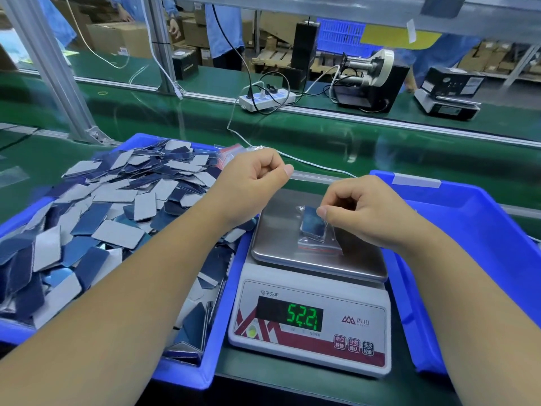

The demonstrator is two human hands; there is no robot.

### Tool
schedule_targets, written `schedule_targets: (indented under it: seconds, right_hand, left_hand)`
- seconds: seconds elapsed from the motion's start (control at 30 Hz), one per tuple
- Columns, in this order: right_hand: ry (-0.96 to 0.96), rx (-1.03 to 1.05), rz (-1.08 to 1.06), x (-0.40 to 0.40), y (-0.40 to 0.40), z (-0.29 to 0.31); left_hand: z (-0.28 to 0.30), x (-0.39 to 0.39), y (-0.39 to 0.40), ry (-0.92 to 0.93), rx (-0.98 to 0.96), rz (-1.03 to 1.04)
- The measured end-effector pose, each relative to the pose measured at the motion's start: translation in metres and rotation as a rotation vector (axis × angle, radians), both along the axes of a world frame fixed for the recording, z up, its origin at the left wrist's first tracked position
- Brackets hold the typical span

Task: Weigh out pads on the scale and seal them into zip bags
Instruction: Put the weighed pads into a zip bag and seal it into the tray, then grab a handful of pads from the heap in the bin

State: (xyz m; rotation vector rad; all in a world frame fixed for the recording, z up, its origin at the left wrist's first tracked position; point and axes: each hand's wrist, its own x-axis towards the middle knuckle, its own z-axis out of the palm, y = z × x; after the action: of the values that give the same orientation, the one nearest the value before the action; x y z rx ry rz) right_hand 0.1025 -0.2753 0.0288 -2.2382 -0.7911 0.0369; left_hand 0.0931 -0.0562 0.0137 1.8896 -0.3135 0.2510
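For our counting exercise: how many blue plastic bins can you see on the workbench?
2. One blue bin sits left of the scale, heaped with pads; the other bin sits on the scale's right.

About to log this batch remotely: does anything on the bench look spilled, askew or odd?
Nothing looks spilled or damaged. The pads lie heaped loose in the left blue bin. A zip bag holding pads sits on the scale pan, pinched by the right hand. The display digits are blurred.

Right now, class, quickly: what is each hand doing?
Left hand: fingers curled, raised above the scale; whether it holds anything cannot be told.
Right hand: pinches the zip bag of pads lying on the scale pan.
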Motion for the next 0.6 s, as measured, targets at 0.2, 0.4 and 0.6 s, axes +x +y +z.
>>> schedule_targets:
  seconds: [0.2,0.4,0.6]
  right_hand:
    - [0.015,0.012,0.014,0.001,0.0,-0.002]
    - [-0.129,-0.157,-0.02,0.009,-0.001,-0.009]
    - [-0.19,-0.284,0.011,0.009,0.001,-0.011]
  left_hand:
    - [-0.003,0.001,-0.001,-0.019,0.04,-0.006]
    - [-0.005,0.003,0.002,-0.045,0.062,0.009]
    - [-0.013,0.007,0.002,-0.035,0.074,0.052]
